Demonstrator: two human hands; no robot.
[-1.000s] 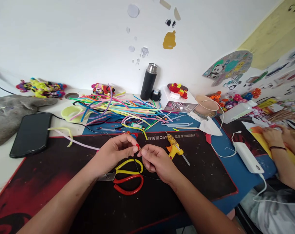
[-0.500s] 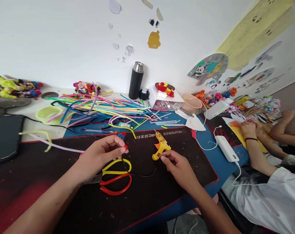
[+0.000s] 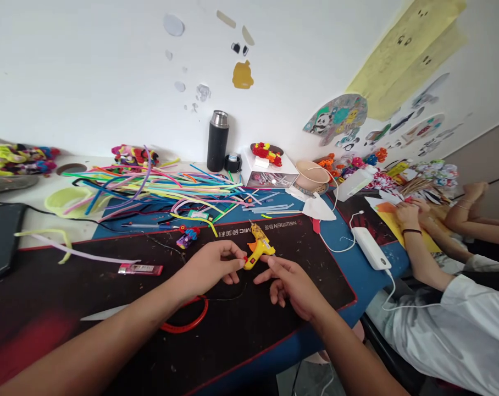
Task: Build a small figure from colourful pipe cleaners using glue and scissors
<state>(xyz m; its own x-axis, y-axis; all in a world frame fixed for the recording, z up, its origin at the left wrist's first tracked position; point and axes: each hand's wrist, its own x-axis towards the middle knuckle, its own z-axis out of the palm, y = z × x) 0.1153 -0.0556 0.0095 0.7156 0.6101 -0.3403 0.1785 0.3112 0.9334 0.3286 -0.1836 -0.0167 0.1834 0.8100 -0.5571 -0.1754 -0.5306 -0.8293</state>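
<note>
White wall (image 3: 109,71) behind; stems (image 3: 179,190) heaped toward the worktop's (image 3: 341,234) far edge. Dark mat (image 3: 249,346) in front.

Left hand (image 3: 216,267): thumb and forefinger pinching a red piece (image 3: 245,259) above the mat, right at the glue gun's (image 3: 261,246) handle. Contact between the two: cannot tell. Right hand (image 3: 294,283): fingers loosely spread, nothing seen in them, tips beside the handle; touch uncertain.

For doing this well, my judgement: light tip grip, most of the piece left exposed; gun handled by its grip only, fingers clear of the nozzle in case it is hot.

Piece: tiny, bright red, mostly hidden by fingertips; shape not readable. Gun: yellow, orange trigger, brown-stained toward the nozzle; lies on its side near the mat's far edge, nozzle toward that edge.
</note>
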